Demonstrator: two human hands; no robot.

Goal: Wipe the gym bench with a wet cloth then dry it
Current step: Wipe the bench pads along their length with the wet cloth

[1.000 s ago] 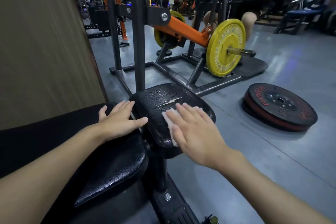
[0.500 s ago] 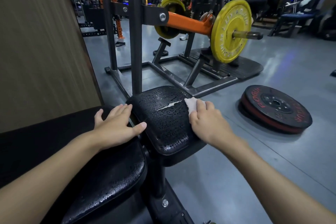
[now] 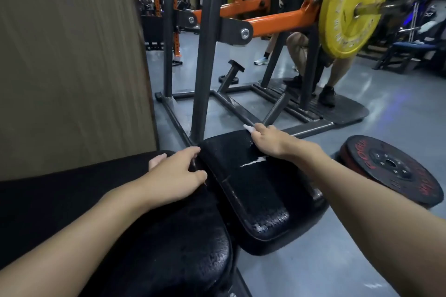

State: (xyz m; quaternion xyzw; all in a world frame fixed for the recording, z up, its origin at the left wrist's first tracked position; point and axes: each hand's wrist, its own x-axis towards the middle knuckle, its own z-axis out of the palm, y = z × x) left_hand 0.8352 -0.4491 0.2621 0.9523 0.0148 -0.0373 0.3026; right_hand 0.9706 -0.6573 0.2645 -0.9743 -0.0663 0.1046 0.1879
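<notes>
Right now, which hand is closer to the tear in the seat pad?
Right. The right hand holds the cloth at the pad's far edge, just beyond the tear; the left hand rests at the pad's left edge, farther away.

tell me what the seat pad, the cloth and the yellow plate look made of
Seat pad: black vinyl or faux leather by its look, pebbled and glossy wet, with a torn white split.
Cloth: soft whitish fabric, bunched at the pad's far edge; weave too blurred.
Yellow plate: probably rubber-coated, matte with raised lettering.
</notes>
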